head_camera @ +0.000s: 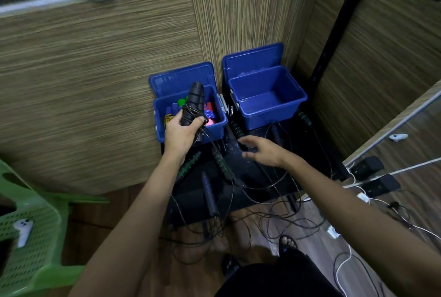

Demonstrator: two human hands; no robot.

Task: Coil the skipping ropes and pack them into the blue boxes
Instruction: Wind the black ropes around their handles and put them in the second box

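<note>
loose ropes [229,215] trail off black desk [260,177] at lower centre. right hand [262,151] grip spread, empty, over desk. left hand [181,132] grip pinching coiled rope [194,103] above left blue box [191,115]; right blue box [267,96] behind.

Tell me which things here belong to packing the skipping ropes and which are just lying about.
Job:
coiled black skipping rope held by left hand
part-filled blue plastic box
empty blue plastic box
loose green-banded rope handles

Lying about:
green plastic chair
white controller
white charging cables
</note>
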